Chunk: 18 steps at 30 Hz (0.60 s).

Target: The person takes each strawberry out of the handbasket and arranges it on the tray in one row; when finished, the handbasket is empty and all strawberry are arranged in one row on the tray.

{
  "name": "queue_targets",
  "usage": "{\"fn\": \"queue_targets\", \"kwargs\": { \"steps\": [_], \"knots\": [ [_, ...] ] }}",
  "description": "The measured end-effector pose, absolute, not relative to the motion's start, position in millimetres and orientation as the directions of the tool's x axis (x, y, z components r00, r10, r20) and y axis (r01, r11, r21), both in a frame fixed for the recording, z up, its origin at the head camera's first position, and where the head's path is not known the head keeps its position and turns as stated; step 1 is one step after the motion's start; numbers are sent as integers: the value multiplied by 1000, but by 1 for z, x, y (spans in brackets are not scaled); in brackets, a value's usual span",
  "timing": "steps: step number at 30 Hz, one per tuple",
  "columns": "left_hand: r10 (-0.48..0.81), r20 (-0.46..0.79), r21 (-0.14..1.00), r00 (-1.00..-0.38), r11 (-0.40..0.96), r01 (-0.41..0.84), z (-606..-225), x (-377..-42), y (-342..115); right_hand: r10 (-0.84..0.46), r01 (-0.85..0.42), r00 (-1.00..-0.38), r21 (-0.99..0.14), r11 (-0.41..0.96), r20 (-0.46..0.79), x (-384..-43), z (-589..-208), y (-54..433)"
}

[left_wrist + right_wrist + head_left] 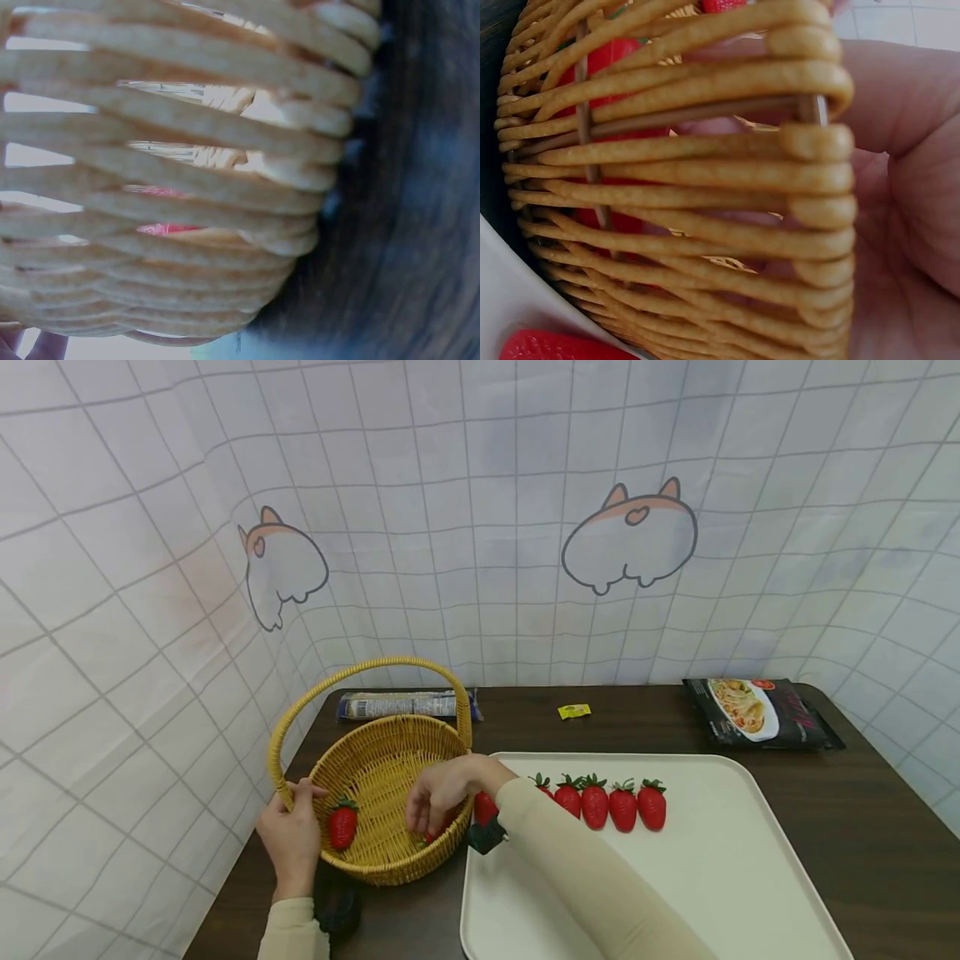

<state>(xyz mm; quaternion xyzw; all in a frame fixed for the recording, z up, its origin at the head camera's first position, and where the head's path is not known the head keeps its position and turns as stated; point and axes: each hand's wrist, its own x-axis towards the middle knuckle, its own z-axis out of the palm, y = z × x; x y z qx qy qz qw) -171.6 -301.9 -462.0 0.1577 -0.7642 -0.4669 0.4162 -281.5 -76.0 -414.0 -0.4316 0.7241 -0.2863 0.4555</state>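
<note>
A yellow wicker basket (382,777) with a tall arched handle stands on the dark table. My left hand (291,831) grips its left side at the handle's base, thumb over the rim. My right hand (442,789) reaches over the right rim into the basket, its bent fingers around a strawberry (431,838) low by the wall. Most of that fruit is hidden by the hand; red shows through the weave in the right wrist view. Another strawberry (342,824) lies inside at the left. The weave (187,165) fills much of the left wrist view.
A white tray (697,877) lies right of the basket, with a row of several strawberries (595,802) along its far part. Behind are a blue-and-clear packet (397,705), a small yellow sachet (574,712) and a black food package (757,714). A tiled-pattern curtain (510,527) encloses the table.
</note>
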Motion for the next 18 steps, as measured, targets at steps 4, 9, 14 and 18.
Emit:
{"fn": "queue_targets", "kwargs": {
  "steps": [4,9,14,18],
  "knots": [
    [-633,480,850,-608,508,142,-462,-171,-302,-885,-385,-189,-797,466,-426,-280,-412,-76],
    [-633,477,852,-609,504,142,-464,-170,-303,-893,-444,-147,-778,444,-426,-276,-414,-79],
    [-634,486,848,-601,509,148,-464,-171,-303,-901,-497,-120,-761,417,-416,-274,-418,-82],
    [-633,488,847,-601,509,152,-464,-172,-302,-909,-522,-116,-754,399,-401,-272,-422,-85]
  ]
}}
